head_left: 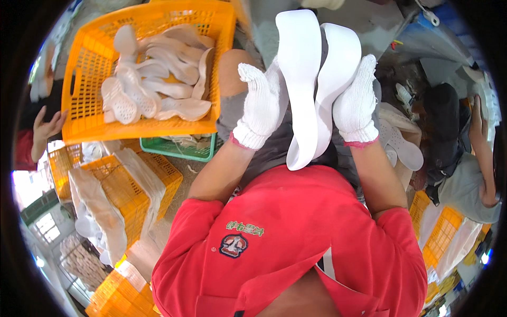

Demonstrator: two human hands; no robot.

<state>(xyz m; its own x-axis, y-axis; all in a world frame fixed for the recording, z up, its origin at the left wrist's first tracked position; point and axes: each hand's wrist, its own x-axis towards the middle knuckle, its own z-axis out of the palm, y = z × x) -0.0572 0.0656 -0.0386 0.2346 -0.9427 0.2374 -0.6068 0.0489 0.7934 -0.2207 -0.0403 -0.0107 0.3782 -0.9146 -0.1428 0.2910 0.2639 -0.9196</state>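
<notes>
Two white shoe soles stand side by side in front of my body, the left sole taller than the right sole. My left hand, in a white knitted glove with a red cuff, presses the left sole's outer side, its thumb raised. My right hand, gloved alike, bears on the right sole's outer side. The pair is held between both hands; some fingertips are hidden behind the soles. To the left, an orange basket holds several pale soles, some dotted with small holes.
A green crate sits below the orange basket. More orange crates with white lining stand at left. Another person's hand touches the basket's left side. Pale perforated pieces lie beyond my right forearm, and a person in grey is at far right.
</notes>
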